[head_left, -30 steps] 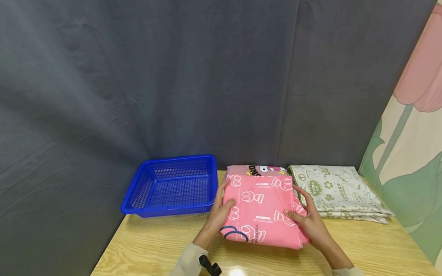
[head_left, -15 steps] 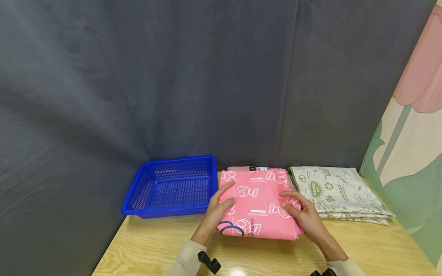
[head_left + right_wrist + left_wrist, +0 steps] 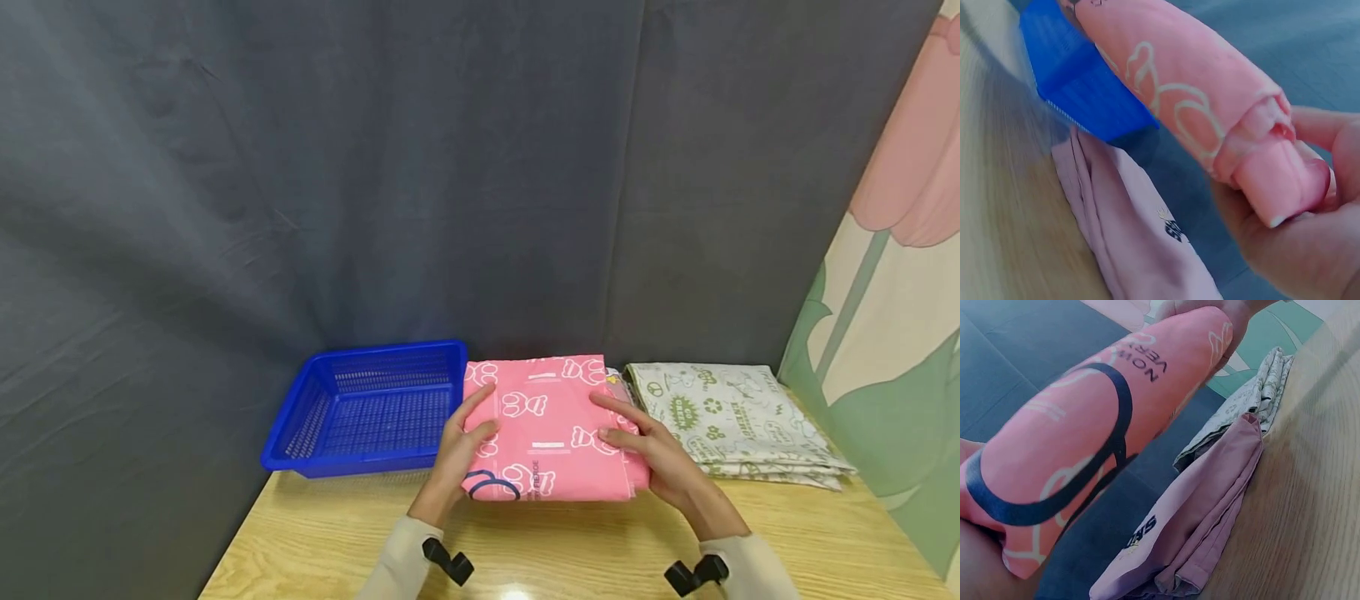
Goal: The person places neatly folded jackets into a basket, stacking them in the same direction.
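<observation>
A folded pink cloth (image 3: 547, 425) with white cartoon outlines and a dark blue curved line is held up off the table between both hands. My left hand (image 3: 456, 450) grips its left edge, thumb on top. At the right edge my right hand (image 3: 663, 458) grips it, the thumb and a finger over the upper face and the rest beneath. In the right wrist view, the folded layers of the cloth (image 3: 1179, 100) show at that end. Below and behind it a paler pink folded cloth (image 3: 1185, 512) lies on the table, mostly hidden in the head view.
To the left stands a blue plastic basket (image 3: 367, 461) with mesh walls. A white folded cloth (image 3: 738, 417) with green print lies on the wooden table (image 3: 330, 542) at the right. Behind everything hangs a dark grey curtain (image 3: 480, 183).
Both hands have carried the pink cloth leftward and slightly up, toward the basket's side. It now covers most of the paler pink cloth behind it.
</observation>
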`<state>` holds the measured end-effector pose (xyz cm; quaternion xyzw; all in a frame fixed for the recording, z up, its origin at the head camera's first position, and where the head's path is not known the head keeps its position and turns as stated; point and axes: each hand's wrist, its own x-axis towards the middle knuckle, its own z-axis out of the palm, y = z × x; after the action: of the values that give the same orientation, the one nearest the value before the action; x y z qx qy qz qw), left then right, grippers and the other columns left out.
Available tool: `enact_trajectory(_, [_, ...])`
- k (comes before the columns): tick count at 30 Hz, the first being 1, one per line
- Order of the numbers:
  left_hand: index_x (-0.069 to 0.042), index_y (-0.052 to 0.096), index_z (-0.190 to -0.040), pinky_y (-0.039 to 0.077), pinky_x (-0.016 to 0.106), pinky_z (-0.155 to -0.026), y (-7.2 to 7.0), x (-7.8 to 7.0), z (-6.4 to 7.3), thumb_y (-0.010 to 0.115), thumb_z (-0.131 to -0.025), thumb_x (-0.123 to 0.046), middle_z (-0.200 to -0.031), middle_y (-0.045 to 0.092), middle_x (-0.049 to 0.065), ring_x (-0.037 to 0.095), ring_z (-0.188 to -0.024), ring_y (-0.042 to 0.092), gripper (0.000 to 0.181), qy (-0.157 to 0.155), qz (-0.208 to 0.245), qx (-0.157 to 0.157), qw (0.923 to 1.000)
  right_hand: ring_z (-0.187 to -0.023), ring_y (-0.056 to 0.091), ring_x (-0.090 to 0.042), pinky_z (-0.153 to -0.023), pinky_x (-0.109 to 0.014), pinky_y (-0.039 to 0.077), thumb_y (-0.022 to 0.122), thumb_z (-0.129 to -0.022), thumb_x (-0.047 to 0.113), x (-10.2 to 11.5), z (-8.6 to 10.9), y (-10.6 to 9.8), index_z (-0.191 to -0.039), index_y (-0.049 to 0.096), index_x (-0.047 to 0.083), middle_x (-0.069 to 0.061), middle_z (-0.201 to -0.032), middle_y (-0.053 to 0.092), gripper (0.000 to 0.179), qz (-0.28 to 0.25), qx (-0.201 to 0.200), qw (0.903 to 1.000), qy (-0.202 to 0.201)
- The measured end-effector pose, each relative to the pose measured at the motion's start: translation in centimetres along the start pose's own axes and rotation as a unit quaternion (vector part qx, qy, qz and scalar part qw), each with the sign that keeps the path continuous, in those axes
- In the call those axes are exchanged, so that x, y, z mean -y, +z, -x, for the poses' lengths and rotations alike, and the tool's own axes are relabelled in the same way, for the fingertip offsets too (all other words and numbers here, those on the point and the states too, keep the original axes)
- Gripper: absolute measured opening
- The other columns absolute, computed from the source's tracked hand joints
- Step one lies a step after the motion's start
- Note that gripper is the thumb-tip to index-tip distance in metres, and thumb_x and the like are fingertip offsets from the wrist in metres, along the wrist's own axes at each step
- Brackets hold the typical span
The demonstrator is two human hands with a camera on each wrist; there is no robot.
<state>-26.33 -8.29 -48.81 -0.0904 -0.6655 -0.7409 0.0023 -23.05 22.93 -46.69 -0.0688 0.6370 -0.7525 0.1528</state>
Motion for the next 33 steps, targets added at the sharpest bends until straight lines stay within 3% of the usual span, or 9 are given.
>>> enact_trajectory(5, [-0.024, 0.058, -0.155, 0.055, 0.020, -0.083, -0.7, -0.5, -0.2, 0.072, -0.095, -0.009, -0.162, 0.048, 0.008, 0.010, -0.096, 0.063, 0.063, -0.011, 0.006, 0.007, 0.9999, -0.107, 0.072, -0.021, -0.083, -0.041, 0.066, 0.070, -0.102, 0.013, 0.4, -1.2, 0.5, -0.165, 0.041, 0.024, -0.012, -0.162, 0.033, 0.070, 0.077, 0.008, 0.9966, -0.029])
enact_trajectory(9, [-0.028, 0.049, -0.161, 0.059, 0.024, -0.080, -1.8, -1.4, -0.5, 0.074, -0.095, -0.011, -0.164, 0.040, 0.012, 0.014, -0.089, 0.068, 0.073, -0.029, 0.028, 0.041, 0.9983, -0.104, 0.071, -0.017, -0.081, -0.036, 0.064, 0.076, -0.097, 0.016, 0.9, -2.4, 1.1, -0.165, 0.041, 0.023, -0.013, -0.173, 0.018, 0.077, 0.137, 0.000, 0.9887, -0.061])
enact_trajectory(14, [-0.035, 0.036, -0.166, 0.059, 0.030, -0.090, -3.3, -2.6, -1.1, 0.076, -0.094, -0.011, -0.172, 0.024, 0.011, 0.026, -0.112, 0.064, 0.086, -0.027, 0.006, 0.081, 0.9963, -0.102, 0.071, -0.016, -0.081, -0.031, 0.063, 0.079, -0.096, 0.016, 1.5, -3.9, 2.0, -0.164, 0.043, 0.024, -0.014, -0.170, 0.029, 0.078, 0.146, -0.006, 0.9860, -0.081])
enact_trajectory(18, [-0.036, 0.039, -0.165, 0.054, 0.036, -0.101, -4.5, -3.0, -1.7, 0.078, -0.092, -0.009, -0.177, 0.019, 0.002, 0.035, -0.141, 0.047, 0.087, -0.009, -0.026, 0.070, 0.9971, -0.115, 0.063, -0.016, -0.085, -0.029, 0.061, 0.081, -0.095, 0.018, 1.5, -5.1, 2.8, -0.161, 0.049, 0.024, -0.011, -0.170, 0.034, 0.074, 0.156, -0.018, 0.9835, -0.091])
enact_trajectory(21, [-0.035, 0.042, -0.163, 0.054, 0.040, -0.102, -5.2, -3.2, -2.0, 0.079, -0.091, -0.007, -0.176, 0.022, -0.002, 0.037, -0.148, 0.040, 0.086, -0.006, -0.033, 0.056, 0.9978, -0.115, 0.064, -0.017, -0.086, -0.029, 0.062, 0.081, -0.095, 0.021, 1.5, -5.8, 3.4, -0.159, 0.052, 0.025, -0.010, -0.168, 0.039, 0.071, 0.146, -0.020, 0.9855, -0.084])
enact_trajectory(23, [-0.033, 0.045, -0.162, 0.055, 0.038, -0.100, -5.7, -3.3, -2.2, 0.079, -0.091, -0.008, -0.175, 0.026, 0.000, 0.034, -0.145, 0.044, 0.083, -0.006, -0.042, 0.048, 0.9979, -0.108, 0.071, -0.019, -0.084, -0.034, 0.064, 0.081, -0.095, 0.021, 1.5, -6.2, 3.8, -0.158, 0.053, 0.027, -0.013, -0.164, 0.044, 0.069, 0.120, -0.012, 0.9902, -0.070])
enact_trajectory(26, [-0.033, 0.049, -0.160, 0.060, 0.033, -0.091, -6.3, -3.5, -2.5, 0.078, -0.091, -0.010, -0.167, 0.039, 0.009, 0.030, -0.123, 0.062, 0.078, -0.015, -0.050, 0.040, 0.9978, -0.098, 0.077, -0.022, -0.081, -0.039, 0.066, 0.079, -0.097, 0.019, 1.6, -6.9, 4.3, -0.158, 0.052, 0.027, -0.018, -0.158, 0.048, 0.068, 0.090, 0.000, 0.9944, -0.055])
enact_trajectory(30, [-0.037, 0.054, -0.155, 0.062, 0.030, -0.083, -7.2, -3.7, -2.9, 0.079, -0.091, -0.013, -0.155, 0.048, 0.014, 0.024, -0.102, 0.070, 0.073, -0.025, -0.050, 0.033, 0.9979, -0.093, 0.078, -0.021, -0.079, -0.037, 0.066, 0.078, -0.098, 0.018, 1.8, -7.7, 4.9, -0.160, 0.050, 0.026, -0.021, -0.154, 0.051, 0.069, 0.078, 0.011, 0.9958, -0.046])
enact_trajectory(33, [-0.040, 0.055, -0.153, 0.061, 0.030, -0.085, -7.8, -3.9, -3.2, 0.081, -0.090, -0.014, -0.158, 0.046, 0.011, 0.024, -0.104, 0.069, 0.073, -0.028, -0.052, 0.028, 0.9978, -0.090, 0.077, -0.021, -0.078, -0.035, 0.066, 0.077, -0.098, 0.018, 1.9, -8.2, 5.4, -0.161, 0.049, 0.027, -0.023, -0.149, 0.054, 0.069, 0.071, 0.017, 0.9966, -0.038])
